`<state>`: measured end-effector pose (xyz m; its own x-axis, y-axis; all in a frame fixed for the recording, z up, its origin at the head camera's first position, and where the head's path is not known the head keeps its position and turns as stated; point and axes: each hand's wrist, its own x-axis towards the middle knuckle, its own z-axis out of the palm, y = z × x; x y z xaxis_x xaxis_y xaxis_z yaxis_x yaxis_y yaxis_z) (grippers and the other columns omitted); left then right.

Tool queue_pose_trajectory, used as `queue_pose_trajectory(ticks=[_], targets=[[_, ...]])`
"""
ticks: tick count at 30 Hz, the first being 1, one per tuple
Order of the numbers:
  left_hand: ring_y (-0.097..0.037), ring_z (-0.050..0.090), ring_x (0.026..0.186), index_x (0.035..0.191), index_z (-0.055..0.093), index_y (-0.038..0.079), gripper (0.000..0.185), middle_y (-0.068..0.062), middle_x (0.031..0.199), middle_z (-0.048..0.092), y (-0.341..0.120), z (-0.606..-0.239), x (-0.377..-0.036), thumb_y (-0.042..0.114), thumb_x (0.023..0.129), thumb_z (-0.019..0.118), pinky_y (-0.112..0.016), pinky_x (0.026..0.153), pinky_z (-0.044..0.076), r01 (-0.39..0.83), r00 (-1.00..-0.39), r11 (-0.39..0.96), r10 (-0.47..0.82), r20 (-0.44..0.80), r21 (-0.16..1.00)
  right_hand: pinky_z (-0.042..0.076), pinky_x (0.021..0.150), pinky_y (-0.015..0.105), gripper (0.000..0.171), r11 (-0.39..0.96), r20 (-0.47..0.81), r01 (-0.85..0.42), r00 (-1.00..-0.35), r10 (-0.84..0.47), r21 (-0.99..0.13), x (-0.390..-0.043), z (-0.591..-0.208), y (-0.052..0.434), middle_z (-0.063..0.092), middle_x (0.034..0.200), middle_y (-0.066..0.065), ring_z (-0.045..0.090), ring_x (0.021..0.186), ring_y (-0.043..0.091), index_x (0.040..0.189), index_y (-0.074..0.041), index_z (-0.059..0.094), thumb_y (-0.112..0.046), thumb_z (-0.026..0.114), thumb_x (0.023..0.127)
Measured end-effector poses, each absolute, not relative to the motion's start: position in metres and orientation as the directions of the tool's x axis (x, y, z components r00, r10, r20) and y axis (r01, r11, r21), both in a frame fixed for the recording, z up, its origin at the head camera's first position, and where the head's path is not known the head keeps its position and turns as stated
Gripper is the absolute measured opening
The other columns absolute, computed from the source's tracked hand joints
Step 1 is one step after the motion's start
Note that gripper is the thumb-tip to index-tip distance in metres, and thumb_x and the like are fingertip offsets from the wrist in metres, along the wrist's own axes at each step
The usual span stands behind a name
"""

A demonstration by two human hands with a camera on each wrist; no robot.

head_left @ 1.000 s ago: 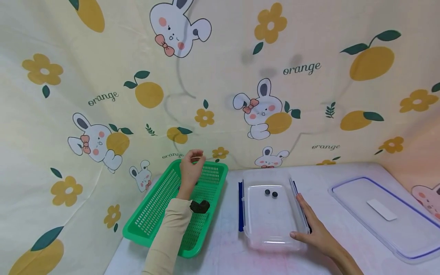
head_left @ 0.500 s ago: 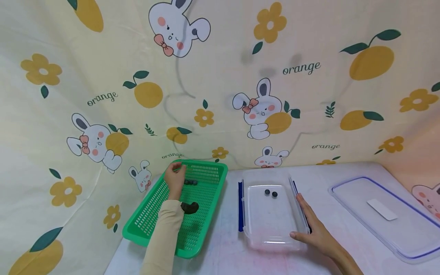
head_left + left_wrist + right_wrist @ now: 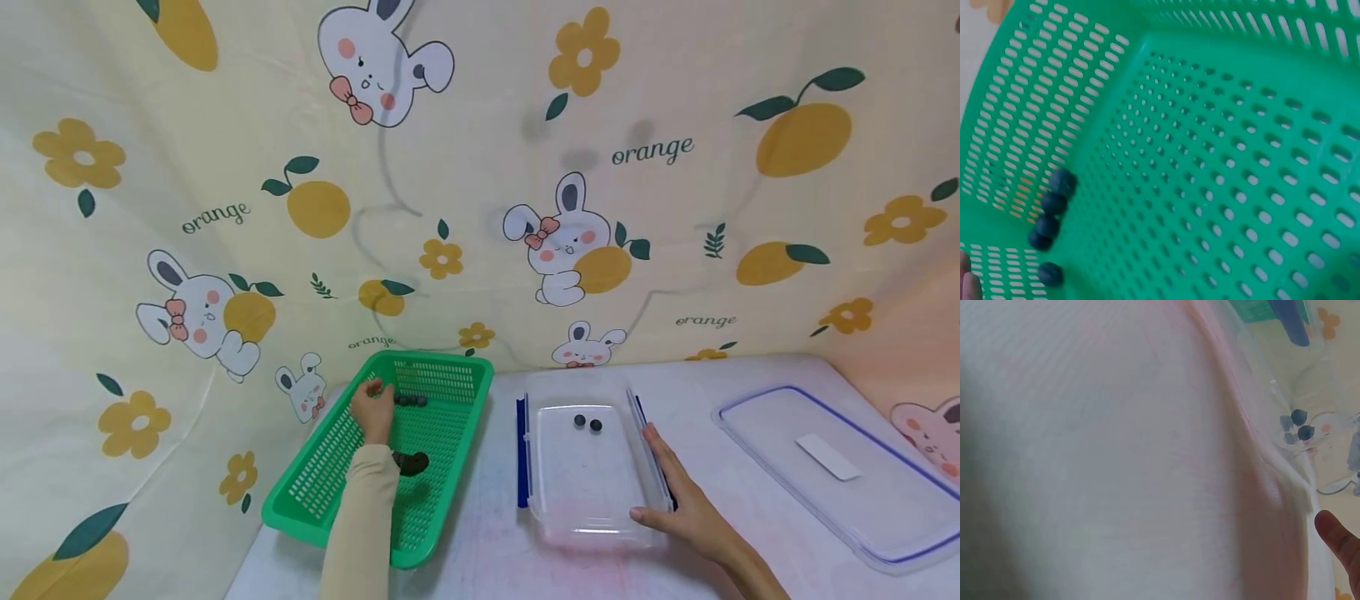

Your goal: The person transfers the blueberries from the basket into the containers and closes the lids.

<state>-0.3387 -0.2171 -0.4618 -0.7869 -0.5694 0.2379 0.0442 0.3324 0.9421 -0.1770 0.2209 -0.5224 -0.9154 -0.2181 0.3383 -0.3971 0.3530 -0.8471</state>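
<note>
My left hand [image 3: 372, 410] is inside the green basket [image 3: 474, 417], fingers loosely bent near its far left corner. Beside the fingertips several blueberries [image 3: 412, 400] lie in a row along the basket's far end. The left wrist view shows these blueberries [image 3: 1054, 203] against the slotted wall, with fingertips [image 3: 967, 284] at the lower left edge and no berry between them. My right hand [image 3: 693, 508] rests against the right side of a clear plastic box [image 3: 588, 492], fingers straight along the wall and thumb at its near corner. Two blueberries [image 3: 588, 423] sit in the box.
A clear lid [image 3: 787, 437] with a blue seal and a white label lies on the table [image 3: 495, 533] at the right. Blue side clips [image 3: 522, 454] hang on the box. A patterned cloth [image 3: 465, 167] stands behind everything.
My left hand has moved left and down from above the basket's far end to beside the blueberries there. The right hand stays at the box, and the two berries inside have not moved.
</note>
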Motion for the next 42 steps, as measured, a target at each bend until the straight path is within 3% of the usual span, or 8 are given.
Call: queue_pose_trajectory(ticks=[6,14,21,42], targets=[[-0.041,0.050,0.110,0.117,0.059,-0.012,0.030,-0.029,0.115,0.057,-0.225,-0.480,-0.342,0.003,0.092,0.061,-0.051,0.095,0.040,-0.002,-0.777,0.290,-0.602,0.181,0.957,0.010,0.097,0.074,0.106,0.353,0.342,-0.407,-0.910,-0.233,-0.842,-0.179,-0.523,0.222,0.001,0.161,0.013,0.003,0.137,-0.006,0.157,-0.017,0.009,-0.012,0.077,0.077],[-0.044,0.047,0.117,0.123,0.054,-0.014,0.034,-0.031,0.123,0.052,-0.224,-0.497,-0.338,0.001,0.093,0.058,-0.052,0.099,0.038,-0.029,-0.802,0.263,-0.582,0.135,0.964,0.009,0.098,0.073,0.105,0.346,0.358,-0.420,-0.905,-0.230,-0.839,-0.178,-0.522,0.222,0.002,0.160,0.016,0.003,0.138,-0.005,0.157,-0.015,0.010,-0.011,0.077,0.076],[-0.043,0.041,0.122,0.126,0.053,-0.013,0.037,-0.030,0.127,0.051,-0.227,-0.510,-0.341,0.001,0.092,0.058,-0.051,0.105,0.031,-0.080,-0.821,0.341,-0.556,0.133,0.937,0.011,0.095,0.075,0.105,0.330,0.325,-0.383,-0.920,-0.220,-0.863,-0.176,-0.520,0.222,0.001,0.161,0.008,0.005,0.136,-0.005,0.157,-0.019,0.009,-0.012,0.077,0.076],[-0.046,0.035,0.124,0.126,0.056,-0.012,0.037,-0.032,0.125,0.051,-0.225,-0.516,-0.340,0.001,0.091,0.055,-0.052,0.107,0.024,-0.152,-0.867,0.432,-0.489,0.089,0.889,0.011,0.097,0.073,0.105,0.331,0.360,-0.419,-0.905,-0.226,-0.845,-0.177,-0.523,0.222,0.002,0.161,0.010,0.003,0.138,-0.004,0.157,-0.016,0.011,-0.011,0.077,0.076]])
